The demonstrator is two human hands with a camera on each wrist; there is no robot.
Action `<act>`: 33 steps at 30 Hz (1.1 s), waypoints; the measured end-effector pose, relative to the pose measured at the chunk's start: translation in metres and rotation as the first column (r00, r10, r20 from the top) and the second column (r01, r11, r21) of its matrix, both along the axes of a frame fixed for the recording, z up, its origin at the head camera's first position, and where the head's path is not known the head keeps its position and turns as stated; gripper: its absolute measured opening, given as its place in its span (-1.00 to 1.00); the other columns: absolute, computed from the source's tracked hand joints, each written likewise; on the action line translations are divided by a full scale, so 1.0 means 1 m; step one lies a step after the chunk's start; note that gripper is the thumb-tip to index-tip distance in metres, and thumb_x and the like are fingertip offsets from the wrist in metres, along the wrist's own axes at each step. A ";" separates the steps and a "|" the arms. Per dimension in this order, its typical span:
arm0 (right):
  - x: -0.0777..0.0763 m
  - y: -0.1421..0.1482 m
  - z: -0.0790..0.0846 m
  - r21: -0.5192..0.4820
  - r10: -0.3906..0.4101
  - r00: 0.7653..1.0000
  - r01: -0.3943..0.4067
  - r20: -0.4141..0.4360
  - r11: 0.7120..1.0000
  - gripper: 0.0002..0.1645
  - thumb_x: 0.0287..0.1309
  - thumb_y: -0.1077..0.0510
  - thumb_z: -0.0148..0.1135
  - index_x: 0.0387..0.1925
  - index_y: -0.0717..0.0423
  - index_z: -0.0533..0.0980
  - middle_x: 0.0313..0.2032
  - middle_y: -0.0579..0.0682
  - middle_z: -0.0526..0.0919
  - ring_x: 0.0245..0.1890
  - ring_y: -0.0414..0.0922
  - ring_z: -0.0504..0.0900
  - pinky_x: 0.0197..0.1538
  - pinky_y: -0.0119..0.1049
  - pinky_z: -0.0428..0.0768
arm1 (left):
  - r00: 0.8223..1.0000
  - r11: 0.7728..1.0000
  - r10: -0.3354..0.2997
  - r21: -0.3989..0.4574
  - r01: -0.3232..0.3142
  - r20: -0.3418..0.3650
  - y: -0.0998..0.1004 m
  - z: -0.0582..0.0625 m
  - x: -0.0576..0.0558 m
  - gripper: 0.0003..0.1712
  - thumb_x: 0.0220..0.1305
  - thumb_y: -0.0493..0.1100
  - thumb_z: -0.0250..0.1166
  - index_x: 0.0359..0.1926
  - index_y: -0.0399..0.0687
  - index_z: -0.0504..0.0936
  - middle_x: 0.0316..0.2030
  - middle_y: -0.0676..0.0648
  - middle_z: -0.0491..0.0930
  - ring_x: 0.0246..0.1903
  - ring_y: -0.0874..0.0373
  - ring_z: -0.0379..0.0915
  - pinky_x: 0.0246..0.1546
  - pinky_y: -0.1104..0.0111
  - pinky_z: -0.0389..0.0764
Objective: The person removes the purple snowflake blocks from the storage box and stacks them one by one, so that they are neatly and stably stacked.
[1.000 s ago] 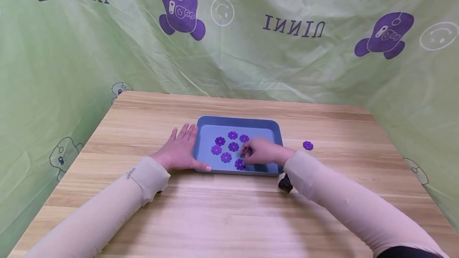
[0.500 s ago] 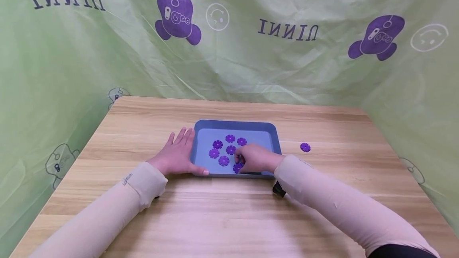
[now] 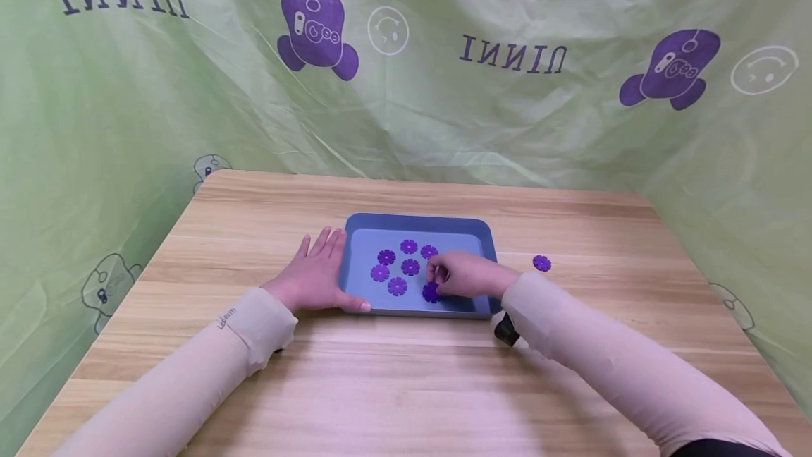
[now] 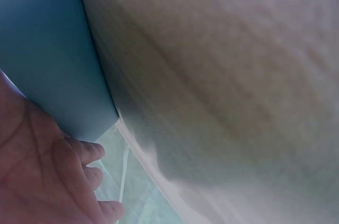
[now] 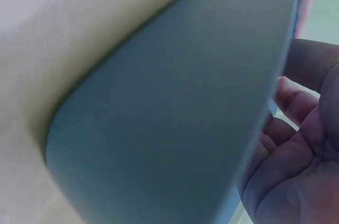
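A shallow blue-grey tray [image 3: 419, 221] lies on the wooden table, with several purple notched plastic discs [image 3: 397, 286] spread flat on its floor. My left hand [image 3: 315, 275] rests along the tray's left side, fingers straight and thumb at the front rim. In the left wrist view, its palm and fingers [image 4: 92, 152] lie against the tray wall. Inside the tray's right half, my right hand [image 3: 466, 273] bends over and pinches one purple notched disc [image 3: 431, 293] at its edge. From the right wrist, the tray wall [image 5: 164, 107] hides that disc, leaving curled fingers visible.
Another purple disc [image 3: 542, 262] lies on the wooden table [image 3: 406, 386] to the right of the tray. A black wrist device [image 3: 506, 330] hangs below the right cuff near the tray's front right corner. A green printed curtain [image 3: 406, 111] encloses the back and sides.
The right fingers came down onto the front disc and took hold of it. That disc has shifted slightly right and back relative to the others. The left hand stays at the tray.
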State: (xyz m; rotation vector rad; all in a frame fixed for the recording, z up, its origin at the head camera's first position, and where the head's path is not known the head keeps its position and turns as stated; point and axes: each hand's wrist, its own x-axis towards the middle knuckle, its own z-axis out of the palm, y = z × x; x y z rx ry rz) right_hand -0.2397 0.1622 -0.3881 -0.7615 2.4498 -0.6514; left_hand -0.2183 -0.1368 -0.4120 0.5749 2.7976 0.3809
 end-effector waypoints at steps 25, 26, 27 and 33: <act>-0.021 0.083 0.004 -0.388 -0.288 0.873 0.442 0.393 0.809 -0.75 0.41 0.38 0.16 0.05 0.46 0.50 -0.19 0.08 0.59 -0.20 -0.13 0.64 -0.08 -0.30 0.69 | 1.000 1.000 0.013 0.000 -0.013 0.017 0.000 -0.002 0.000 0.73 -0.14 0.67 0.39 0.60 -0.43 -0.25 0.61 -0.36 -0.24 0.59 -0.21 -0.51 0.52 -0.14 -0.41; -0.022 0.087 0.004 -0.395 -0.293 0.869 0.451 0.398 0.800 -0.75 0.41 0.39 0.15 0.05 0.46 0.49 -0.19 0.07 0.60 -0.20 -0.14 0.64 -0.08 -0.31 0.69 | 1.000 1.000 0.013 -0.002 -0.013 0.016 0.000 -0.001 0.000 0.73 -0.13 0.67 0.39 0.60 -0.43 -0.25 0.61 -0.37 -0.24 0.59 -0.21 -0.51 0.52 -0.14 -0.41; -0.022 0.091 0.004 -0.402 -0.299 0.866 0.460 0.402 0.792 -0.74 0.41 0.40 0.14 0.05 0.47 0.47 -0.18 0.06 0.61 -0.19 -0.14 0.64 -0.07 -0.30 0.69 | 1.000 1.000 0.013 -0.003 -0.013 0.015 -0.001 -0.001 0.000 0.72 -0.13 0.66 0.39 0.60 -0.44 -0.24 0.61 -0.37 -0.23 0.59 -0.22 -0.50 0.52 -0.15 -0.40; -0.025 0.114 0.003 -0.423 -0.322 0.856 0.487 0.405 0.764 -0.70 0.44 0.41 0.08 0.11 0.56 0.41 -0.16 0.05 0.66 -0.16 -0.14 0.68 0.01 -0.24 0.70 | 1.000 1.000 0.013 -0.004 -0.013 0.018 0.000 0.000 -0.001 0.72 -0.13 0.67 0.38 0.60 -0.44 -0.24 0.61 -0.37 -0.25 0.59 -0.22 -0.50 0.52 -0.15 -0.40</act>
